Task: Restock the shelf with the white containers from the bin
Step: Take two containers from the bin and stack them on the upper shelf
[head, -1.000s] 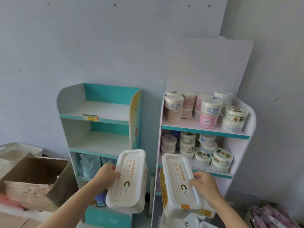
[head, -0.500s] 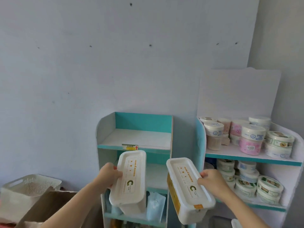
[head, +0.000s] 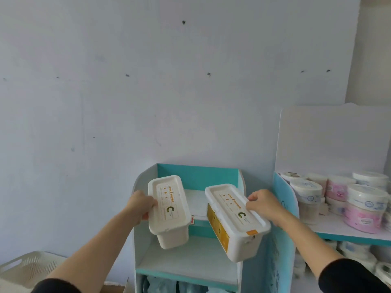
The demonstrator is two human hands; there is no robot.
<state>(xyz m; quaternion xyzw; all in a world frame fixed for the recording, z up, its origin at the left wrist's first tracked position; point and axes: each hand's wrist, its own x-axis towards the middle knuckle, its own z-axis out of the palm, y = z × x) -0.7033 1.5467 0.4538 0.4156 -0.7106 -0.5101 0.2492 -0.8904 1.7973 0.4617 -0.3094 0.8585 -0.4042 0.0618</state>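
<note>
Both containers have risen to the shelf's top tier; our left hand (head: 140,206) clasps the left container (head: 168,210), our right hand (head: 261,205) the right container (head: 236,218); long axes point inward over the shelf (head: 196,203) front edge.

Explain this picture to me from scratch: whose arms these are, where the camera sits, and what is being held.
There is no machine here. A person wears a wide-angle camera on the head, so you see their own arms reaching forward. The left hand grips one white container and the right hand grips another white container, both raised in front of the teal shelf, whose upper two boards look bare. To the right stands a second shelf stocked with round tubs. A white basket sits at lower left.
</note>
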